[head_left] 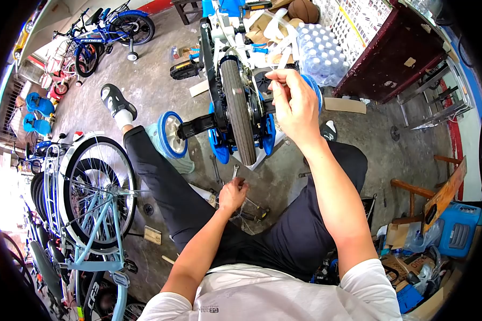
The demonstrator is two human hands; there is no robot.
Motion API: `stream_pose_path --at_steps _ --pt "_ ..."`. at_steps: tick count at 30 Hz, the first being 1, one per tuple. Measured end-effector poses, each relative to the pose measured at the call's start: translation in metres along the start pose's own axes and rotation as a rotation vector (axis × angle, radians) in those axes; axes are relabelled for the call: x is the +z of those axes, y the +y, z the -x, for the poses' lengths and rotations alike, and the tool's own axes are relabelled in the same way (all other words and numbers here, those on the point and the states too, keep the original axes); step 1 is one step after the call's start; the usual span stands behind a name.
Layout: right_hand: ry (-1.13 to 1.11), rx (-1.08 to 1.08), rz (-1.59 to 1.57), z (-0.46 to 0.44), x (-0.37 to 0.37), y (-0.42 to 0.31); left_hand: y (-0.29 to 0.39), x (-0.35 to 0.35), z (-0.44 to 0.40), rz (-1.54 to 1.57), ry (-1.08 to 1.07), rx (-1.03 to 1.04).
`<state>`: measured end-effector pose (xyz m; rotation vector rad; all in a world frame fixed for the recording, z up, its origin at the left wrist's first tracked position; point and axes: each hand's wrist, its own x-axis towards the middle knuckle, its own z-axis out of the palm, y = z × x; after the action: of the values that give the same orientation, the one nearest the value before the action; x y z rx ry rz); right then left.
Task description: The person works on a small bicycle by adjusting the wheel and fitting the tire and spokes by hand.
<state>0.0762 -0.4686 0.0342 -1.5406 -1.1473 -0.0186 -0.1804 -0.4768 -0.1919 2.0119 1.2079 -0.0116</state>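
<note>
A child's bicycle stands in front of me, its black tyre (237, 109) pointing toward me. A blue-rimmed training wheel (172, 135) sits on its left side on a black bracket (197, 127). Another blue-rimmed training wheel (311, 88) shows partly behind my right hand. My right hand (293, 104) is raised beside the tyre's right side, thumb and fingers pinched together; what they hold, if anything, I cannot make out. Lower down, between my legs, my left hand (233, 195) is closed around a wrench (235, 170), whose silver head points up toward the tyre.
Tools, including another wrench (216, 169), lie on the floor by my left hand. A light-blue bicycle (99, 214) stands at left, a blue bicycle (110, 35) farther back. Bottled water (321, 53) stands behind the work. A wooden stool (439, 184) and blue case (459, 230) are at right.
</note>
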Motion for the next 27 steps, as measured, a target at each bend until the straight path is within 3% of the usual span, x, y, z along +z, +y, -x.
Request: stream_pose_path --at_steps 13,15,20,25,27 --pt "-0.040 -0.045 0.056 0.000 -0.001 -0.008 0.009 -0.014 -0.007 0.126 0.192 0.012" --pt "-0.043 -0.051 0.040 0.001 0.000 -0.007 0.019 -0.021 -0.008 0.264 0.393 0.078" --pt "-0.076 -0.004 0.022 0.004 0.005 -0.002 0.057 -0.058 0.004 0.414 0.441 0.131" --pt "-0.098 -0.017 0.064 0.011 0.011 0.011 0.095 -0.075 0.015 0.474 0.521 0.384" --pt "-0.262 0.016 0.265 0.016 0.010 0.011 0.108 -0.080 0.016 0.433 0.549 0.437"
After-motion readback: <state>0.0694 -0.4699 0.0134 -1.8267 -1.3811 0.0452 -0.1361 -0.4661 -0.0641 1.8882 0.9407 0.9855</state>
